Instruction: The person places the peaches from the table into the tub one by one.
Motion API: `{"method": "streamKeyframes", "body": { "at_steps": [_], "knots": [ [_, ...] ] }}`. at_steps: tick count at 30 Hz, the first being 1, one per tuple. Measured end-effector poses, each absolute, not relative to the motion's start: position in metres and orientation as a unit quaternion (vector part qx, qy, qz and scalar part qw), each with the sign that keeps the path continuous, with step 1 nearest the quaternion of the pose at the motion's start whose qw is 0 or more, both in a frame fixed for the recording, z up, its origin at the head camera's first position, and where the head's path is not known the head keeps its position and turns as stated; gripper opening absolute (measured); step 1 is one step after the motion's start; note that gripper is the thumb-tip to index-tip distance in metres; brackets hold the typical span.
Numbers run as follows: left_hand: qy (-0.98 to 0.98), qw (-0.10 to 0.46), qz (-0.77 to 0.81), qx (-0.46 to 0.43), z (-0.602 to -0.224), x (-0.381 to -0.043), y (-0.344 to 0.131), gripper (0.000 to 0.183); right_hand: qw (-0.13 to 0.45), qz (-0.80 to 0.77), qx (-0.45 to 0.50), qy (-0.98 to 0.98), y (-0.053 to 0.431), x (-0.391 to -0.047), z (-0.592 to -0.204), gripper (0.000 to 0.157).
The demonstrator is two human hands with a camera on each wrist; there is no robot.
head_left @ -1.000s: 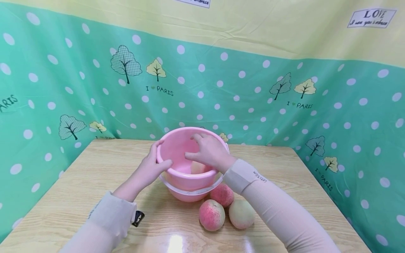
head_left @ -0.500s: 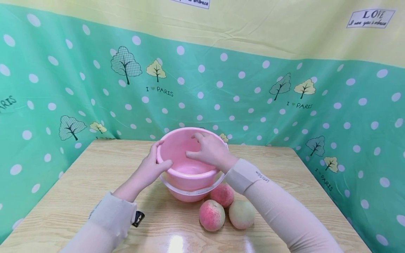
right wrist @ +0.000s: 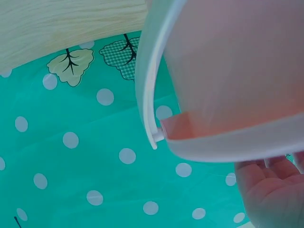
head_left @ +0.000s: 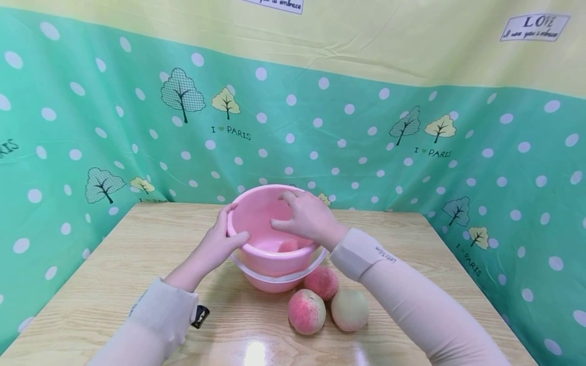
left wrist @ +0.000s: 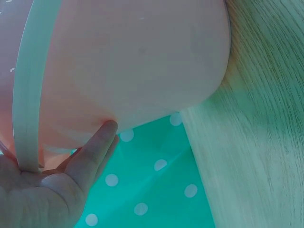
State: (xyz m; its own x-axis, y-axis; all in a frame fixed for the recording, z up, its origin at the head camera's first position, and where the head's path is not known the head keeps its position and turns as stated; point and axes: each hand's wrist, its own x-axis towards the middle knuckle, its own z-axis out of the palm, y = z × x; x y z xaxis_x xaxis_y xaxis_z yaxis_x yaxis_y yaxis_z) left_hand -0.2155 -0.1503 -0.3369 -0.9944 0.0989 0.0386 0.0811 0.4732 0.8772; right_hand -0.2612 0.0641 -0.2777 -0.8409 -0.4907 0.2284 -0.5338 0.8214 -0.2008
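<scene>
A pink bucket (head_left: 274, 264) stands tilted toward me, its mouth facing my side and its pale handle (head_left: 279, 278) hanging across the front. My left hand (head_left: 224, 236) grips the rim on the left, thumb over the edge; the left wrist view shows its fingers (left wrist: 97, 147) against the outer wall. Over the mouth at the right is my right hand (head_left: 309, 218), thumb and fingers spread apart with nothing seen between them. Inside the bucket, low near the front rim, part of a reddish peach (head_left: 288, 246) shows. In the right wrist view, the rim hides the right fingertips.
In front of the bucket, to its right, lie a pink peach (head_left: 306, 311), a redder peach (head_left: 322, 282) and a pale peach (head_left: 350, 310), close together on the wooden table (head_left: 110, 284). A green polka-dot cloth (head_left: 366, 152) hangs behind and at the sides.
The peach inside the bucket showed pale a second ago, was out of sight half a second ago, and shows red now. My right hand and forearm have shifted slightly right.
</scene>
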Motion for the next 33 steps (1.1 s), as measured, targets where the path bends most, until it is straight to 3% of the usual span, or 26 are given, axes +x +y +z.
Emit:
{"method": "streamKeyframes", "body": {
  "at_steps": [33],
  "knots": [
    [0.859, 0.007, 0.509, 0.052, -0.337, -0.215, -0.150, 0.085, 0.121, 0.092, 0.295, -0.943, 0.084, -0.242, -0.272, 0.055]
  ]
}}
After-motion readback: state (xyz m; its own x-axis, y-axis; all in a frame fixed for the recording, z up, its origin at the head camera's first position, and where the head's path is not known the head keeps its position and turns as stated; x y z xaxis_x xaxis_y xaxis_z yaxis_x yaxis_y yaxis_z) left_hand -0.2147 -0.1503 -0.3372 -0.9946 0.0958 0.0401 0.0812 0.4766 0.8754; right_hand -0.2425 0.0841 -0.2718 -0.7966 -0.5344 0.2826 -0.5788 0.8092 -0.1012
